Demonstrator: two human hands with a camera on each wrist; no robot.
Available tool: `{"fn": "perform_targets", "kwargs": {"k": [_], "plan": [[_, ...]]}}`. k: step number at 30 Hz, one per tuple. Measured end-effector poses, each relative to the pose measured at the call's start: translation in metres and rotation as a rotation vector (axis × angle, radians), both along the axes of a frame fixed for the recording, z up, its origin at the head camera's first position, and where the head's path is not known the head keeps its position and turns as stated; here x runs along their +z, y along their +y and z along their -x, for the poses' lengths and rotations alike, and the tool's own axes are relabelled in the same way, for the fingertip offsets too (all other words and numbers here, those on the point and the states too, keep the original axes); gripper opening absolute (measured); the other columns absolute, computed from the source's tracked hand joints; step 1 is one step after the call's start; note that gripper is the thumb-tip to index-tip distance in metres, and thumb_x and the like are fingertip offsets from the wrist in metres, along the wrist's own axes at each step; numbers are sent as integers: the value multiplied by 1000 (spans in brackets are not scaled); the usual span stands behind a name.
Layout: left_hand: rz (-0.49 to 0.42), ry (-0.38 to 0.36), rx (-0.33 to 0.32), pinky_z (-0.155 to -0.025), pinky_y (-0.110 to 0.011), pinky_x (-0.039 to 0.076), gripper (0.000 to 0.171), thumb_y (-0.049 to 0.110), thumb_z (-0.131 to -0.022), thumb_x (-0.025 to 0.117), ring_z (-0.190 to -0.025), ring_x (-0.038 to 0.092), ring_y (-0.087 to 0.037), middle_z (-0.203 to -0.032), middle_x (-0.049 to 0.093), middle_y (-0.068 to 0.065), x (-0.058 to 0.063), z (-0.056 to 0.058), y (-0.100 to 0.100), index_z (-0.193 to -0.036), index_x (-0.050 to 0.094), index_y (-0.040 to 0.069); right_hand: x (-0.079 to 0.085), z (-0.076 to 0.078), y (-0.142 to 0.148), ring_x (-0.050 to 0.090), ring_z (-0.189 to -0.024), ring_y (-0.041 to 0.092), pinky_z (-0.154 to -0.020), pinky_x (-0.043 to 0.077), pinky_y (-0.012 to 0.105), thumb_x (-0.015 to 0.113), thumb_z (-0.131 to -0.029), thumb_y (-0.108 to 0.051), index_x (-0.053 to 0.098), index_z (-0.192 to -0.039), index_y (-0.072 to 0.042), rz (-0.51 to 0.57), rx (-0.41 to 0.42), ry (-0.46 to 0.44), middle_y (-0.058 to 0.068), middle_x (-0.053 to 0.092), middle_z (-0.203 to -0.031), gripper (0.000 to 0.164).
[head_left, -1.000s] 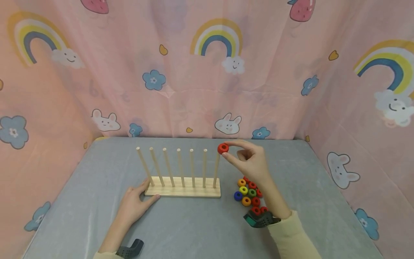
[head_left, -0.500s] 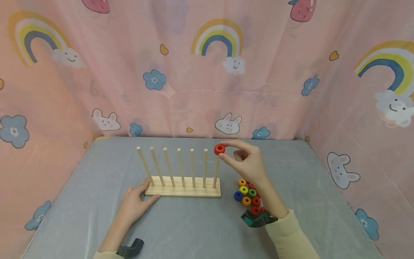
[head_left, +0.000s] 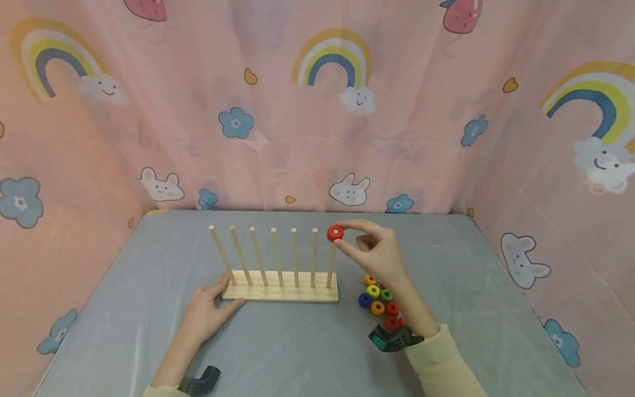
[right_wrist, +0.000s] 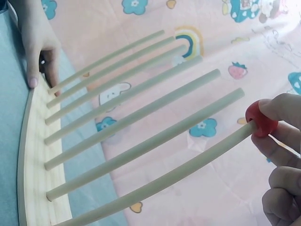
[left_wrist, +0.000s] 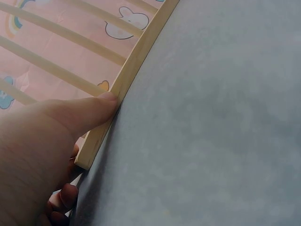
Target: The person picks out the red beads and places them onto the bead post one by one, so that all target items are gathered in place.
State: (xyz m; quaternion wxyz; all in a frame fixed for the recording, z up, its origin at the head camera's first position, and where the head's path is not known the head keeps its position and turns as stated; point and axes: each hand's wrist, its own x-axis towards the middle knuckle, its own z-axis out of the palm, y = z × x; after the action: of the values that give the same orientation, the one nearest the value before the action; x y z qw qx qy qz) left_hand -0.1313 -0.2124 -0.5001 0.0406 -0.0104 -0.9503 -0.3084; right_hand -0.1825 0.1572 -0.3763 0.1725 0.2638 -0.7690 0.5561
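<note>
A wooden peg rack (head_left: 280, 294), with several upright pegs along a flat base, stands on the table. Thumb at the front edge and fingers behind, my left hand (head_left: 204, 314) grips the left end of that base; the left wrist view has the thumb (left_wrist: 96, 113) pressed along its edge. Between thumb and forefinger my right hand (head_left: 379, 251) pinches a red bead (head_left: 331, 236) at the top of the rightmost peg (head_left: 331, 267). The peg's pale end shows in the bead's hole from above, and in the right wrist view the peg (right_wrist: 197, 167) enters the red bead (right_wrist: 260, 120).
Right of the rack lies a cluster of loose beads, among them a blue bead (head_left: 365, 300), a yellow bead (head_left: 373, 291) and several red ones, partly hidden by the right forearm. A pink patterned curtain (head_left: 297, 154) hangs around the grey table (head_left: 278, 353).
My right hand has moved left and slightly down with the red bead, bringing it from beside the rightmost peg onto its tip. The left hand and the rack stay put.
</note>
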Motion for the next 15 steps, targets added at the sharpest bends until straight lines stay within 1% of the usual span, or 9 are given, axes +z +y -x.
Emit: {"fn": "perform_targets", "kwargs": {"k": [4,8,15], "plan": [[-4,-16,1,-68,-38,45,81,45,-92,83,-85,52,-26,-157,53,-15,0,0,-1,-154,54,3,-1,0,0,21,-44,15,-41,19,31,83,-88,3,80,-117,-5,-1,4,-2,3,35,-60,30],[-2,-12,0,-70,-40,47,81,45,-92,83,-88,54,-27,-157,53,-16,0,0,-1,-154,54,2,-2,-1,0,21,-44,14,-41,19,31,83,-88,3,80,-117,-5,-1,3,-10,3,34,-58,30],[-10,-10,2,-68,-37,44,81,45,-91,84,-84,51,-25,-158,52,-15,-1,1,-1,-154,54,2,-2,0,0,21,-44,15,-42,19,30,83,-89,3,80,-118,-5,-4,-1,-20,3,33,-57,30]]}}
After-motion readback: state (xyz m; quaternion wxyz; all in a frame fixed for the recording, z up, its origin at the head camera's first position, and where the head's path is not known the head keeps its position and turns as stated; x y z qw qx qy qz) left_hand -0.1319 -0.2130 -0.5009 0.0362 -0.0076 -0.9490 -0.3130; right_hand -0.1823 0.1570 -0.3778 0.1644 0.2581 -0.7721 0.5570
